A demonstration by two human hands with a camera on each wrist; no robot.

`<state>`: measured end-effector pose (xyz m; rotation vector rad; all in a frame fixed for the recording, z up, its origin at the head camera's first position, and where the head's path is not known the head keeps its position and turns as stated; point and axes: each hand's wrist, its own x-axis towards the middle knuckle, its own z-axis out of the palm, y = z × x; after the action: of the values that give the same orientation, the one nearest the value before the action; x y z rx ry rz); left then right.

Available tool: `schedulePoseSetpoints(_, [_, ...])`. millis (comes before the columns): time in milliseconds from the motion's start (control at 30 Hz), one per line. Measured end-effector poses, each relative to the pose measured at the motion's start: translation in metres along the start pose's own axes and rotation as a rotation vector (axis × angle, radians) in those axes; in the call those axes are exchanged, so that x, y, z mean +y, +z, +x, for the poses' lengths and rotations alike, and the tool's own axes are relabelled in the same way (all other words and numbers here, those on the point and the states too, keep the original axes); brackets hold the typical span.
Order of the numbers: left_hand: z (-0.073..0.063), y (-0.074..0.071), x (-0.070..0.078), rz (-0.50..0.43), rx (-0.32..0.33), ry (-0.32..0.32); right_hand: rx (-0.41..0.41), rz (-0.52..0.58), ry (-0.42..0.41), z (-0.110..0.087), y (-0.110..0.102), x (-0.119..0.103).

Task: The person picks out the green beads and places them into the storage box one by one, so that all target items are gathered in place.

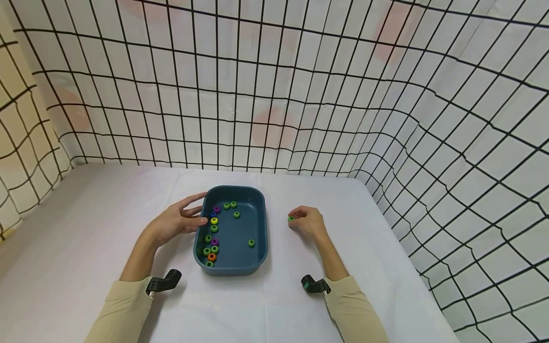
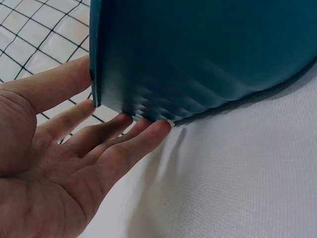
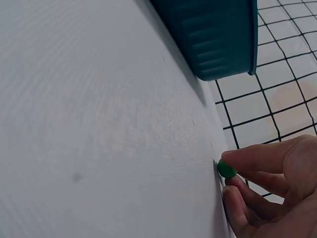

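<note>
A dark blue-teal tray (image 1: pixel 233 271) holds several round beads with holes, mostly green. My left hand (image 1: pixel 176 221) holds its left side: the thumb (image 2: pixel 69 79) lies at the rim, and the other fingers touch the outer wall low down, near the cloth. To the right of the tray, my right hand (image 1: pixel 310 223) pinches a green bead (image 3: pixel 227 168) between thumb and fingertips, close over the white cloth. Inside the tray, purple beads (image 1: pixel 215 242), a yellow bead (image 1: pixel 214 221), a blue bead (image 1: pixel 213 215) and an orange bead (image 1: pixel 212 257) lie along the left side among the green ones.
A white cloth (image 1: pixel 300 309) covers the table. Black wire grid panels (image 1: pixel 240 95) stand behind it and along both sides, with white sheeting behind the back and right ones. Each wrist carries a small black camera (image 1: pixel 165 281).
</note>
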<state>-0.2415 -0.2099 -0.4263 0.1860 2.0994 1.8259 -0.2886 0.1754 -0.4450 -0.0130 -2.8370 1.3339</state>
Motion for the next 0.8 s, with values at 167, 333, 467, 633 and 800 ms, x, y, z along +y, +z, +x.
schedulePoseSetpoints(167, [0.001,0.0,-0.001,0.002,-0.003,0.002,0.016,-0.006,0.004,0.0,0.001,-0.001])
schedulePoseSetpoints(333, [0.001,0.0,-0.002,-0.002,-0.002,0.002,0.012,-0.008,0.012,0.0,0.002,0.0])
schedulePoseSetpoints(467, [0.0,0.0,-0.003,-0.013,-0.002,-0.001,0.021,-0.004,0.003,0.0,0.002,-0.002])
schedulePoseSetpoints(633, [0.001,0.0,-0.003,-0.014,-0.005,0.005,0.009,0.052,-0.007,-0.003,0.0,-0.012])
schedulePoseSetpoints(800, [0.002,0.0,-0.003,-0.007,-0.007,0.006,-0.026,0.103,-0.037,-0.009,-0.002,-0.028])
